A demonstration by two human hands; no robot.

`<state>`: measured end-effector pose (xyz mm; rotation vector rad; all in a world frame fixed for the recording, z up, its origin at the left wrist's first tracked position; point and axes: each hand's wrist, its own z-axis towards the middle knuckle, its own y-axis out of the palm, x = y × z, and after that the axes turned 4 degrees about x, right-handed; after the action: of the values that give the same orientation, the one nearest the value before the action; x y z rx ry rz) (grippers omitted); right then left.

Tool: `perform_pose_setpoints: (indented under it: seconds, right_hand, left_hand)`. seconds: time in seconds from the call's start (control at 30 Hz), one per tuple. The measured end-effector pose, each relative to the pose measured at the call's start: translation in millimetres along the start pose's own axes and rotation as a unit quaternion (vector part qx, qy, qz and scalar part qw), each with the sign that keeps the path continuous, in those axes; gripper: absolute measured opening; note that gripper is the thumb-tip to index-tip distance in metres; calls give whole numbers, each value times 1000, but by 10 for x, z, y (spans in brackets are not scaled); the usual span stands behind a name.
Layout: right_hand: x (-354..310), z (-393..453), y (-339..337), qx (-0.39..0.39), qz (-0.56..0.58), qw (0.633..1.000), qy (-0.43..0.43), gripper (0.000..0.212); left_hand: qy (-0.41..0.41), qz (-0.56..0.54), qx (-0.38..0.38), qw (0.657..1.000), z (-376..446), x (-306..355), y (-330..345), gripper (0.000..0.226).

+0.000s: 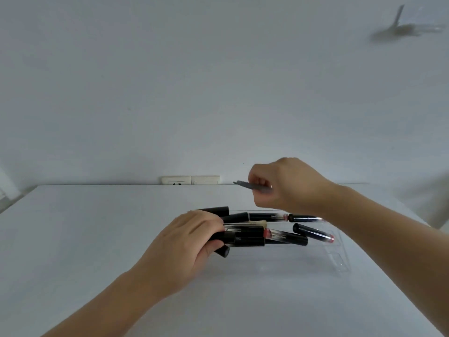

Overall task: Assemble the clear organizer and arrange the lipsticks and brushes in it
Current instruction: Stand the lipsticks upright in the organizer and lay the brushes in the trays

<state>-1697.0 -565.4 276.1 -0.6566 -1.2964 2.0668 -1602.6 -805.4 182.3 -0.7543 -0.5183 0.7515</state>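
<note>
Your left hand (192,242) reaches in from the lower left with the forearm low over the white table (97,227), palm down, fingers and thumb closed around a bundle of black lipsticks (243,235) at the left end of the clear organizer (340,261). Your right hand (284,183) is raised above the organizer's far side, wrist bent and knuckles up, fingers curled tight on a thin grey stick (250,185) that points left; it is blurred, so you cannot tell whether it is a brush. More lipsticks lie loose on their sides in the tray, one with a red end (313,232) toward the right.
</note>
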Motion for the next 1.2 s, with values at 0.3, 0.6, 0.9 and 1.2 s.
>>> perform_pose_setpoints:
  seconds: [0.3,0.6,0.9,1.2]
  right_hand:
    - [-163,-887,114,144,-25,983,-111,9]
    - [-155,-1184,416,121,-23,988,-95,12]
    - [-57,-1354,636,134,-31,987,-88,27]
    - [20,-1443,729,204,30,976,-68,18]
  left_hand:
    - [47,48,33,997,-175,38,108,25]
    - [53,34,37,997,-231,-20,221,25]
    - [44,45,38,997,-267,-12,223,32]
    - [40,53,48,997,-280,-2,224,38]
